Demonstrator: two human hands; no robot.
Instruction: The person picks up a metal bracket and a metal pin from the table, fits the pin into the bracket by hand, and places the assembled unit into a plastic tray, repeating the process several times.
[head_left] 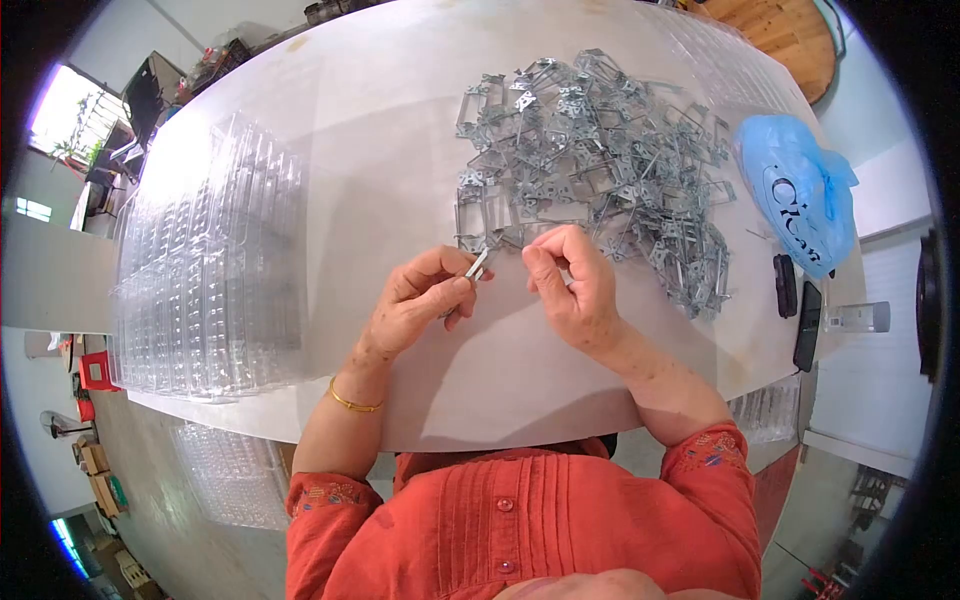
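My left hand pinches a small metal bracket between thumb and fingers, above the near side of the white table. To its right, my right hand is raised with the fingers curled and the thumb close to the index finger. Whether anything tiny sits in that pinch, I cannot make out. Just beyond both hands lies a tangled heap of thin metal brackets, grey and shiny, with open frame shapes. The held bracket shows its narrow edge, so its full shape is hidden.
Stacked clear plastic trays stand on the left of the table. A blue plastic bag lies at the right edge, near a dark phone, a black case and a clear cup. More clear plastic sheets lie at the far right.
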